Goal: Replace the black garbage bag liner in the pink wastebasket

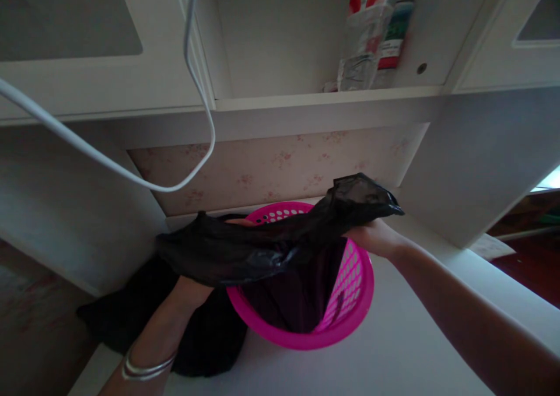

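A black plastic bag (271,250) is stretched between my two hands, above a pink basket (301,340) with a perforated wall. My left hand (199,291) is under the bag's left end, mostly covered by the plastic; a bit of finger shows behind its far edge. My right hand (371,237) holds the bag's right end, its fingertips hidden by the film. Part of the bag hangs down into the basket's mouth. Beside the basket on the left, under my left forearm, lies a dark heap of black material (214,337).
The basket stands on a white surface (394,337) inside a recess with a floral back wall (280,165). A white cable (164,187) loops down at the upper left. Overhead, a white cabinet shelf (328,98) holds a clear plastic bottle (359,58) and a green-and-red container (395,37).
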Available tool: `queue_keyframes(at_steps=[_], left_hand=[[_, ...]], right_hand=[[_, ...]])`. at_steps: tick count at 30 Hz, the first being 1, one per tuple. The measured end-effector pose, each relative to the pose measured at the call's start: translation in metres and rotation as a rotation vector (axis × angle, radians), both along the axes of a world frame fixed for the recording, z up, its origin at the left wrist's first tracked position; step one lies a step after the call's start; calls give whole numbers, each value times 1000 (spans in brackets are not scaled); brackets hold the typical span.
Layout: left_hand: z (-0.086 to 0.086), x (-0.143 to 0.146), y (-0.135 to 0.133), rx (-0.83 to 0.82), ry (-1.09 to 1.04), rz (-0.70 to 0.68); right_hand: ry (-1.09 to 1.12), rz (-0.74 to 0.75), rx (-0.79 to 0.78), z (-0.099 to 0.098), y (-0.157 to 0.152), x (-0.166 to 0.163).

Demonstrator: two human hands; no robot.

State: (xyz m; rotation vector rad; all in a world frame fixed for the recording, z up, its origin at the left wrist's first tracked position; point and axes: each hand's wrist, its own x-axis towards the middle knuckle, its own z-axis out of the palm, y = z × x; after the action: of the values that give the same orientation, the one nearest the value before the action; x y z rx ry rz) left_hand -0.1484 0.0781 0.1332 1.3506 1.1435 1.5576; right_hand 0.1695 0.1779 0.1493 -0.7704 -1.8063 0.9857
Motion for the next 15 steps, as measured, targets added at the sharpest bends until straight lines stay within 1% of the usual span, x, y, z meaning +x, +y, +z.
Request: queue_keyframes(at_steps=[1,4,5,6,7,9,10,11,13,14,15], left_hand=[[-1,0,-1,4,-47,6],[-5,-3,-7,24,-228,116],[-7,-4,-9,16,-254,128],[-8,-6,-12,-4,-237,105],[-8,-7,-15,-43,-170,40],[-9,-8,-19,-149,31,-112],[-9,-8,-21,-194,87,-128],[-10,-7,-22,-228,94,-91],[-11,-3,-21,-234,0,58],[-12,0,-20,-207,-68,105],[-13,3,-19,-174,-120,111]], right_hand=[[55,-19,-23,0,-2,-2],[224,-67,-112,-2,-7,-1],[255,-62,-134,-3,-8,3],[261,-35,-146,-4,-8,7],[228,12,-135,-4,-8,13],[38,139,-42,0,-9,23],[-85,185,17,4,-10,26],[-208,211,65,9,-12,27],[-407,221,104,18,-16,22],[-451,221,110,21,-19,16],[-471,224,123,23,-22,8]])
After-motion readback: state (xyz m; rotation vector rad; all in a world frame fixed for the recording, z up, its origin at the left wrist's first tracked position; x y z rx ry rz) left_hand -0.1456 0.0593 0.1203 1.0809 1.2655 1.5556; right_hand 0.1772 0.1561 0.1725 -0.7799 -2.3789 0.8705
